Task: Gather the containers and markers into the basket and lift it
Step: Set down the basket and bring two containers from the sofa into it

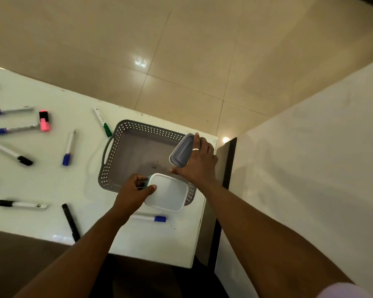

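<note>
A grey perforated basket [125, 134] sits on the white table near its right end. My left hand [136, 190] grips a white square container [167, 192] with a teal edge, held over the basket's near rim. My right hand [199, 162] holds a second container with a grey-lilac lid [181, 150], tilted on its side above the basket's right part. Markers lie loose on the table: a blue-capped one [150, 218] just in front of the basket, a green-capped one [102, 122] by its far left corner, another blue-capped one [69, 148] further left.
More markers, a black pen [70, 221] and a pink highlighter [44, 121] are scattered over the table's left half. The table [52, 181] ends just right of the basket. A pale wall [310, 168] stands close on the right, tiled floor beyond.
</note>
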